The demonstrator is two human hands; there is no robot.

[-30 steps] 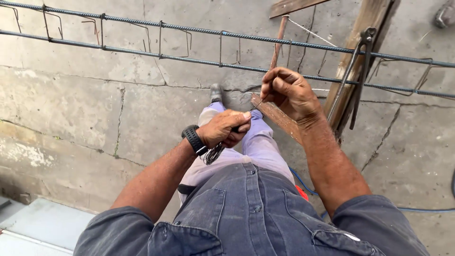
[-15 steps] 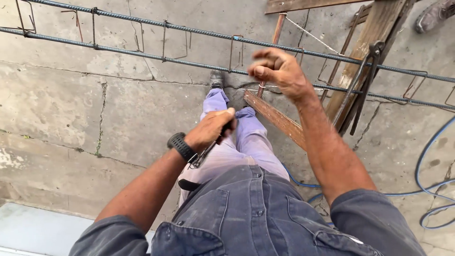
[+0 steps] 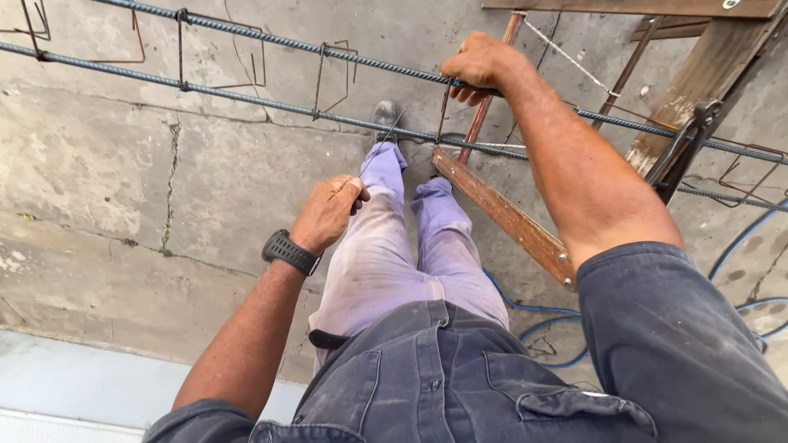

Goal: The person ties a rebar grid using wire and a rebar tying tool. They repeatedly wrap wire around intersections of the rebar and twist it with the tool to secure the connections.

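My right hand [image 3: 478, 64] reaches forward and grips the upper ribbed rebar [image 3: 271, 38] of a long rebar cage, right where a thin stirrup [image 3: 443, 111] hangs. My left hand [image 3: 328, 211], with a black watch on the wrist, is closed on a thin tie wire [image 3: 377, 148] whose free end points up towards the lower rebar [image 3: 246, 100]. Both bars run across the view from left to right, with several wire stirrups spaced along them.
A wooden trestle [image 3: 509, 215] and plank [image 3: 698, 90] support the bars at right, with pincers [image 3: 685, 139] hanging on the bar there. A blue hose [image 3: 739, 246] loops on the cracked concrete floor [image 3: 107, 180]. My own legs and shoe [image 3: 384, 115] stand below.
My right hand has gone from near the left hand up and forward onto the upper rebar. My left hand has lifted and now holds a single wire pointing at the bars.
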